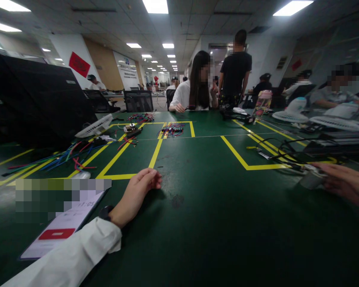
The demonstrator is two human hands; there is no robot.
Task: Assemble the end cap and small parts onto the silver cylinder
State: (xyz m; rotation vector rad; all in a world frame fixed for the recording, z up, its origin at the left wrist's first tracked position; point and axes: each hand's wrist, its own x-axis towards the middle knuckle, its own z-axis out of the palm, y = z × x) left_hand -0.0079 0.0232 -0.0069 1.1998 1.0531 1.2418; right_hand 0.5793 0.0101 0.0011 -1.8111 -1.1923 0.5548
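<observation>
My left hand [139, 193] rests on the green table [197, 231], its fingers curled together and nothing visible in them. A small dark scrap [160, 167] lies just beyond its fingertips. Left of my forearm, a tablet or phone [56, 235] shows a lit screen with a red button, partly pixelated. At the right edge my right hand [345, 183] is slightly blurred, with its fingers around a grey metal cylinder [311, 179] that looks like a small motor. Black cables [287, 153] run close by the cylinder. Part of this hand falls outside the view.
Yellow tape [248, 166] marks areas on the table. Coloured wires [60, 157] lie at left, near a black case [38, 99] and a white fan [94, 126]. A wire bundle [172, 129] sits mid-table. Across sits a person [199, 83]; a bottle [262, 104] stands at right.
</observation>
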